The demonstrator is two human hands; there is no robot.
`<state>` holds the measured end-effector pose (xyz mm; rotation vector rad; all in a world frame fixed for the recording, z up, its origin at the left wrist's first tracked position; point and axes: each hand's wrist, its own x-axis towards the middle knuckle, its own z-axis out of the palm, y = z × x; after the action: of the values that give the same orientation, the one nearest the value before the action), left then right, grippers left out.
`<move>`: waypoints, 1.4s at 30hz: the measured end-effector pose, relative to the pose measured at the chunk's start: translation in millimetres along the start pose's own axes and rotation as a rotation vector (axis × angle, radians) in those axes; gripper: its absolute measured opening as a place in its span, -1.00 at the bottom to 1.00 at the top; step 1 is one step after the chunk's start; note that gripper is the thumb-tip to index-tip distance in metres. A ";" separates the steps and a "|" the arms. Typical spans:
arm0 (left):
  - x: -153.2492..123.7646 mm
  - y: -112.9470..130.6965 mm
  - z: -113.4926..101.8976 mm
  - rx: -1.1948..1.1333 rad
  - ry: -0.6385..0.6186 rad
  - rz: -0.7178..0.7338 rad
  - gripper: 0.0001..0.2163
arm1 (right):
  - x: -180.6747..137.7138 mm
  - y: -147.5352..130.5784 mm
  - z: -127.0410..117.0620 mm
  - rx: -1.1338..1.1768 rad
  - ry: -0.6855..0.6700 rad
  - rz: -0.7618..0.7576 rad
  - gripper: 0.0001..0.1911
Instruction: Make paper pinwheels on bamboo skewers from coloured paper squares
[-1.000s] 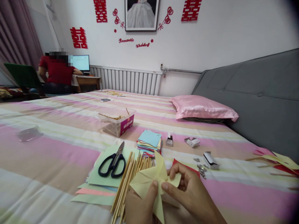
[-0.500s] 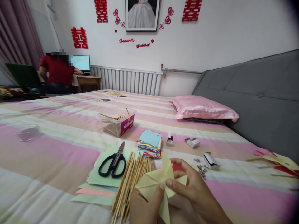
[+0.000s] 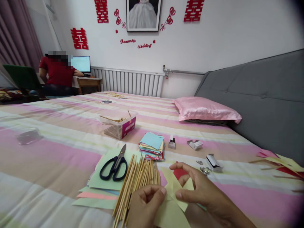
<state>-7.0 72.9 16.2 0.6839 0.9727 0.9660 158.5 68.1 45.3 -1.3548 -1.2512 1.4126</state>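
We've got the yellow paper [image 3: 172, 216] right of the loose sticks [image 3: 140, 179], left hand [image 3: 147, 202] in a tight pinch on it, right hand [image 3: 201, 190] half-curled, lightly gripping a flap. Flaps look cut; our read: shaping unfinished, no stick visibly attached.

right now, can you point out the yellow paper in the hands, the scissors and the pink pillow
yellow paper [image 3: 171, 191]: head view, on its folded middle
scissors [image 3: 117, 162]: head view, where the dark handles come together
pink pillow [image 3: 206, 108]: head view, on its top face
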 end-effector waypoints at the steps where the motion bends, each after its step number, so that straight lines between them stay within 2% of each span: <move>1: 0.2 -1.7 0.1 0.041 0.002 0.018 -0.68 | -0.8 -0.6 -0.2 -0.013 -0.010 0.003 -0.32; 6: -1.5 -5.3 2.2 0.205 -0.019 0.116 -0.72 | -1.6 -0.3 -0.2 -0.093 -0.022 -0.001 -0.36; 10: -3.8 -4.0 6.3 0.260 -0.017 0.132 -0.85 | -0.8 1.0 -0.3 -0.180 -0.041 -0.033 -0.37; 15: -6.4 -2.4 12.1 0.287 0.001 0.126 -0.90 | -1.0 1.0 0.4 -0.206 -0.042 -0.044 -0.35; 18: -6.6 -1.9 13.0 0.272 0.014 0.126 -0.91 | -0.2 2.2 1.9 -0.125 -0.057 -0.064 -0.31; 21: -3.4 -4.1 9.6 0.245 0.028 0.119 -0.90 | 1.1 2.8 5.1 0.074 -0.090 -0.094 -0.22; 25: 3.7 -9.4 1.5 0.118 0.022 0.103 -0.78 | 1.1 0.6 8.7 0.247 -0.131 -0.085 -0.15; 31: 6.3 -10.7 -1.7 -0.009 0.016 0.065 -0.70 | 0.9 -2.3 8.7 0.255 -0.102 0.004 -0.23; 42: 3.0 -7.1 -0.1 -0.030 -0.007 0.063 -0.72 | 6.3 4.9 7.1 0.237 -0.059 -0.004 -0.36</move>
<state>-3.8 72.6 9.2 0.6960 0.9332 1.0307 151.2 72.3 38.8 -1.1565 -1.0833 1.5540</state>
